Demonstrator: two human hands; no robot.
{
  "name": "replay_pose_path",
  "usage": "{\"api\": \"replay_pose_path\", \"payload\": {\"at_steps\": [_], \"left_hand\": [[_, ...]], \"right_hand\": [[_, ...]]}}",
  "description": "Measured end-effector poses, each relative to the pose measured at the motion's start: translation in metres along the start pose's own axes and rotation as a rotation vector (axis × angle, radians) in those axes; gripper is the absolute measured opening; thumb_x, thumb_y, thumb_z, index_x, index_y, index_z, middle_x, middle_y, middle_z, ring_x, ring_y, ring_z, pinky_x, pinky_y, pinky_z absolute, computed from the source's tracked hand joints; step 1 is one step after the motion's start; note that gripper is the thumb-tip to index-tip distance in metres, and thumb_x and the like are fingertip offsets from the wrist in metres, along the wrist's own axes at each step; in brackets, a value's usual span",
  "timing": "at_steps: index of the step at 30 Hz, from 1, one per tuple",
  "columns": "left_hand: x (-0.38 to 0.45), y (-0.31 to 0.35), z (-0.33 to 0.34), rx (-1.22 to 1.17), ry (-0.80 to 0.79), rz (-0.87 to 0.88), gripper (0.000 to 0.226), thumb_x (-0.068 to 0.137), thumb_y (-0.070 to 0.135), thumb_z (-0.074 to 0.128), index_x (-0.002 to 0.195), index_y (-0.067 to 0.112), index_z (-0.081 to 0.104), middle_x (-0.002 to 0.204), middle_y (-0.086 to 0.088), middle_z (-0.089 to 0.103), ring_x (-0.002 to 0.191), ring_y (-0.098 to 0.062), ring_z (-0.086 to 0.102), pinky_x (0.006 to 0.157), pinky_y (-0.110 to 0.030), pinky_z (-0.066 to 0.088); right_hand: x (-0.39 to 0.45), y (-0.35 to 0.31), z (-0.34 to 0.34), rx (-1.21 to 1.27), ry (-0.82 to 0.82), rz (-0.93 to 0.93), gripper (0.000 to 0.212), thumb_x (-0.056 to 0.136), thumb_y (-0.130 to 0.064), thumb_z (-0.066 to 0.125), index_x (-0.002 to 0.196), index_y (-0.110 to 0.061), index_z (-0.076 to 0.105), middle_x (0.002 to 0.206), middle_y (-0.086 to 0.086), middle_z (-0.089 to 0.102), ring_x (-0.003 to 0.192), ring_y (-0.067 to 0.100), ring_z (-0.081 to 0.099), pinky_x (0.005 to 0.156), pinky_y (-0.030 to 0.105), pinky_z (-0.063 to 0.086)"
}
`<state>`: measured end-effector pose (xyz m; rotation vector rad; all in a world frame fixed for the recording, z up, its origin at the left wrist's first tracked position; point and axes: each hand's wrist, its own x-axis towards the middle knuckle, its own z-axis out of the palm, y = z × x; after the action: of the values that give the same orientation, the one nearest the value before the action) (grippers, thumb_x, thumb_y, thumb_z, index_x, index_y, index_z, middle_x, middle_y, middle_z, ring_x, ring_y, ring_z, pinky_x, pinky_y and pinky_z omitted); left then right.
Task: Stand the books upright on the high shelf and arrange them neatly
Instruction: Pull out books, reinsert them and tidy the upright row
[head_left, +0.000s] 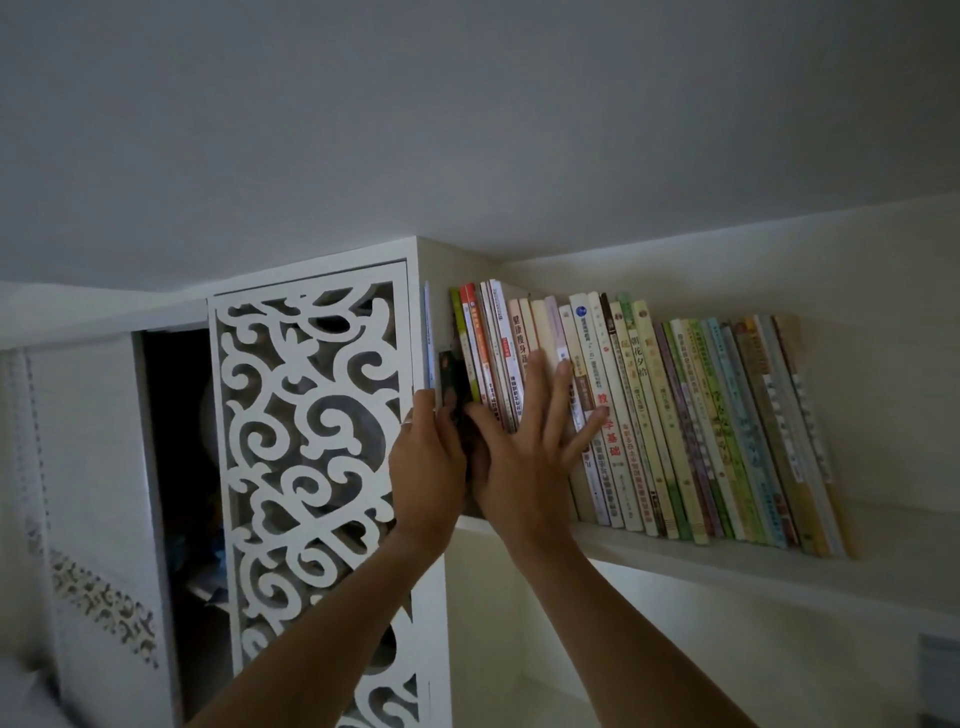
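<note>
White wall, grey ceiling, dim light. High shelf (727, 564): white ledge, right of a cabinet with a carved scrollwork door (311, 441). Row of books (675, 415): spines outward, standing close together, all leaning with tops to the left. Dark book (451, 384): at the row's left end, just beside the cabinet wall, between the two hands. Left hand (427, 462): grip closed, fingers curled about the dark book's left edge. Right hand (524, 457): grip fully open, fingers straight and spread, palm and fingers pressed flat on the spines near the row's left end; holds nothing.
</note>
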<state>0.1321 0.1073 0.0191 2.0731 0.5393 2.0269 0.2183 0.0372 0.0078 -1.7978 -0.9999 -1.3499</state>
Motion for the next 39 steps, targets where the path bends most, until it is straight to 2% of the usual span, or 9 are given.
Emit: {"api": "replay_pose_path", "payload": {"at_steps": [5,7,10,14,18,23,28,33,39], "left_hand": [[0.002,-0.017,0.013,0.157,0.026,0.11,0.025,0.107,0.038,0.05,0.113,0.016,0.059,0.117,-0.004,0.053,0.083,-0.01,0.055,0.062,-0.027,0.054],[0.001,-0.032,0.023,0.261,0.091,0.138,0.026,0.107,0.039,0.048,0.118,0.016,0.058,0.118,-0.008,0.049,0.098,-0.014,0.045,0.08,-0.034,0.05],[0.001,-0.037,0.035,0.178,0.163,0.01,0.05,0.105,0.038,0.046,0.148,0.012,0.041,0.145,-0.014,0.037,0.133,-0.025,0.037,0.116,-0.032,0.023],[0.003,-0.038,0.036,0.356,0.053,0.173,0.068,0.105,0.037,0.046,0.164,0.017,0.02,0.168,-0.012,0.019,0.157,-0.022,0.013,0.123,-0.032,0.005],[0.002,-0.043,0.037,0.364,0.056,0.175,0.078,0.102,0.038,0.053,0.165,0.021,0.011,0.171,-0.01,0.012,0.159,-0.02,0.003,0.122,-0.033,0.003],[0.005,-0.043,0.037,0.367,0.014,0.13,0.061,0.107,0.04,0.039,0.164,0.03,0.02,0.171,-0.009,0.014,0.157,-0.026,0.015,0.119,-0.047,0.019],[0.004,-0.043,0.039,0.36,0.041,0.139,0.059,0.106,0.036,0.041,0.163,0.026,0.027,0.167,-0.012,0.021,0.152,-0.031,0.023,0.119,-0.048,0.018],[0.0,-0.045,0.041,0.249,0.135,0.156,0.025,0.102,0.026,0.055,0.118,0.007,0.059,0.145,-0.019,0.045,0.136,-0.034,0.043,0.114,-0.049,0.028],[0.0,-0.036,0.032,0.359,0.063,0.169,0.016,0.101,0.02,0.061,0.114,0.011,0.06,0.144,-0.019,0.044,0.134,-0.038,0.042,0.108,-0.057,0.035]], "right_hand": [[0.0,-0.001,-0.004,0.037,0.027,0.005,0.031,0.099,-0.048,0.053,0.128,-0.044,0.065,0.172,0.013,0.008,0.158,0.043,-0.002,0.117,0.077,0.002],[-0.001,-0.002,-0.005,0.026,0.024,0.003,0.033,0.098,-0.046,0.052,0.128,-0.043,0.064,0.172,0.013,0.007,0.158,0.043,-0.002,0.117,0.076,0.0],[0.0,-0.002,-0.004,0.027,0.029,-0.008,0.035,0.098,-0.048,0.049,0.13,-0.045,0.064,0.172,0.014,0.009,0.157,0.044,-0.001,0.117,0.077,0.0],[0.0,-0.002,-0.005,0.022,0.028,-0.025,0.033,0.099,-0.051,0.051,0.129,-0.046,0.064,0.172,0.014,0.009,0.157,0.045,0.001,0.117,0.077,0.001],[-0.003,0.001,-0.011,0.017,-0.002,-0.041,0.04,0.098,-0.05,0.052,0.138,-0.046,0.059,0.172,0.014,0.007,0.158,0.042,-0.001,0.117,0.077,0.001],[-0.01,0.018,-0.033,0.06,0.011,-0.114,0.056,0.1,-0.041,0.05,0.156,-0.038,0.042,0.172,0.015,0.009,0.159,0.037,0.003,0.119,0.071,0.014],[-0.003,0.069,-0.069,0.007,0.117,-0.136,0.062,0.095,-0.028,0.062,0.155,-0.028,0.045,0.169,0.02,0.015,0.158,0.039,0.01,0.119,0.067,0.021],[-0.002,0.132,-0.097,-0.132,0.203,0.034,0.061,0.097,-0.037,0.055,0.153,-0.013,0.048,0.167,0.024,0.018,0.155,0.042,0.017,0.12,0.064,0.02],[-0.001,0.135,-0.093,-0.115,0.196,0.154,0.06,0.102,-0.044,0.043,0.149,-0.008,0.047,0.167,0.024,0.018,0.154,0.042,0.019,0.122,0.059,0.018]]}}
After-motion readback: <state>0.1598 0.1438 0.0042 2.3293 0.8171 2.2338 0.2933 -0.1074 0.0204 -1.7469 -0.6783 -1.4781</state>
